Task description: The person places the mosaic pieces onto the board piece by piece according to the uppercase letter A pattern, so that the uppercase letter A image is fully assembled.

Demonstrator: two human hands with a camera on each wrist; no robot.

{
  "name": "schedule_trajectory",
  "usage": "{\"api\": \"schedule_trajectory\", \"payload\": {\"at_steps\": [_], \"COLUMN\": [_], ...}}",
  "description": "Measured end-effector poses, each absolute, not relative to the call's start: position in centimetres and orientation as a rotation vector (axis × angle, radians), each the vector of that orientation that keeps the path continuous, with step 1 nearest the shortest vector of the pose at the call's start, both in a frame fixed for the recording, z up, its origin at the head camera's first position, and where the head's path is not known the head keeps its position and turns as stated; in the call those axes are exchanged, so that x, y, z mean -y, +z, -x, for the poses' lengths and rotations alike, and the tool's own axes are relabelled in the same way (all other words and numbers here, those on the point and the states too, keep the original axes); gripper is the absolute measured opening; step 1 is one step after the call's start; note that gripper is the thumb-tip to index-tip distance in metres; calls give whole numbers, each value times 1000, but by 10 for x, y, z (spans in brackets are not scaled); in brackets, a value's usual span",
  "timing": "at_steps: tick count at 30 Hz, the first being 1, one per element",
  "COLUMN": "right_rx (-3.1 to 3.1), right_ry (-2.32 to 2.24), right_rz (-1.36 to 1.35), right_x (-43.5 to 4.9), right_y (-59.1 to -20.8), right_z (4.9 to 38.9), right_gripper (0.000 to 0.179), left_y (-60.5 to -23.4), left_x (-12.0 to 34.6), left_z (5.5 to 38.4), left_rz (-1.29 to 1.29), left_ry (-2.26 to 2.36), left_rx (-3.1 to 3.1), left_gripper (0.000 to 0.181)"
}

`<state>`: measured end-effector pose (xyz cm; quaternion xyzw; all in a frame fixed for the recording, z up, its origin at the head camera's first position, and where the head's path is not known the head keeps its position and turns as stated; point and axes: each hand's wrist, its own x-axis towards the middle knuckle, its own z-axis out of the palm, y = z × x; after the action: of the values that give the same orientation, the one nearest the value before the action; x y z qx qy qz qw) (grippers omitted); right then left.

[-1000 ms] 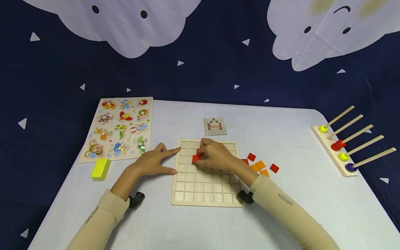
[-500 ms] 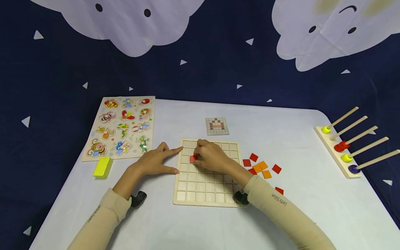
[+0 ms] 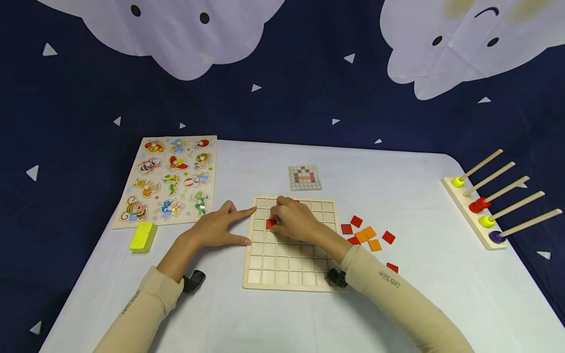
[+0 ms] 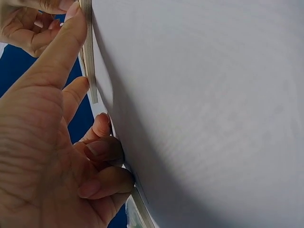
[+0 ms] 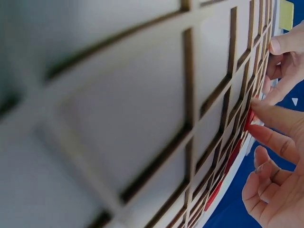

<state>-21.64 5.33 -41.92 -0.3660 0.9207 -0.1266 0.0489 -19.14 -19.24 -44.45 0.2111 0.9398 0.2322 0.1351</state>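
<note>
A wooden grid board [image 3: 275, 278] lies in the middle of the table. My right hand [image 3: 293, 219] is over its upper left part, thumb and forefinger pinching a red square tile [image 3: 270, 224] at a cell in the third row. In the right wrist view the same red tile [image 5: 249, 118] is between the fingertips, and more red tiles [image 5: 232, 156] sit in cells farther along. Beside the board, my left hand [image 3: 215, 228] touches its left edge with straight thumb and forefinger. The left wrist view shows these fingertips against the board's side [image 4: 89, 57]; the other fingers are bent.
Loose red tiles [image 3: 388, 237] and orange tiles [image 3: 374, 245] lie right of the board. A pattern card [image 3: 305, 178] is behind it. An insect puzzle [image 3: 165, 181] and a yellow block [image 3: 143, 237] are at left. A peg stand [image 3: 474, 212] with beads stands at right.
My right hand has shifted about one cell left with the red tile, mostly in the first half second. The left hand keeps its place at the board's edge.
</note>
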Motion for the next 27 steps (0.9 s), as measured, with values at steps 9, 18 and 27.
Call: {"api": "schedule_trajectory", "payload": {"at_steps": [9, 18, 27], "right_rx": [-2824, -2872, -2946], "right_ry": [-490, -588, -527], "right_rz": [1056, 913, 846], "right_x": [-85, -141, -193], "right_y": [-416, -408, -412], "right_z": [217, 213, 206], "right_gripper": [26, 31, 32], "left_y": [-444, -443, -443], "left_x": [192, 192, 191], "left_z": [190, 189, 189], "left_rz": [-594, -595, -609], "left_ry": [661, 671, 672], "left_rx": [-2736, -2740, -2740], "left_gripper": [88, 87, 87]}}
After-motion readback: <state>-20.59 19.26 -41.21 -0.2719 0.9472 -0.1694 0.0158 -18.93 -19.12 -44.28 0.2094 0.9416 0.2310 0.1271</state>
